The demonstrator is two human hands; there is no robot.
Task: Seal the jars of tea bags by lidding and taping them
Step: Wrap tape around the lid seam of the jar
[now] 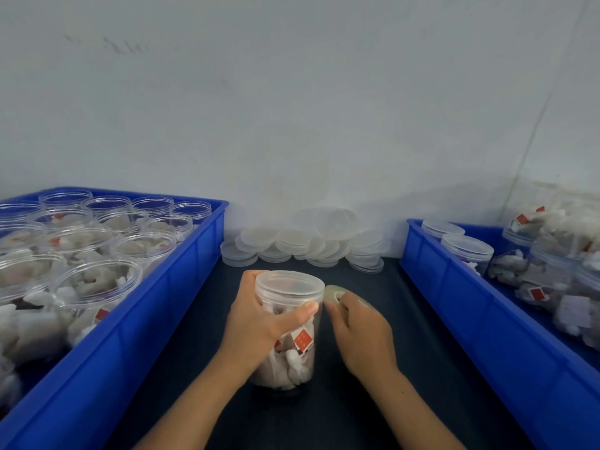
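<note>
Lidded tea-bag jar [285, 336] at 6 o'clock was gripped by left hand [259, 323]; tape roll [336, 295] pinched in right hand [363, 332] at lid seam. Taping just begun; left crate [156, 319] jars were unlidded.

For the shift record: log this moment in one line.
step: taping | left hand: grips jar | right hand: holds tape | lid: on

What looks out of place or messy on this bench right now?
Only the spare lids: they lie in a loose, toppled heap against the wall, some tilted. The jar in the hands stands upright, lidded; nothing spilled.
</note>
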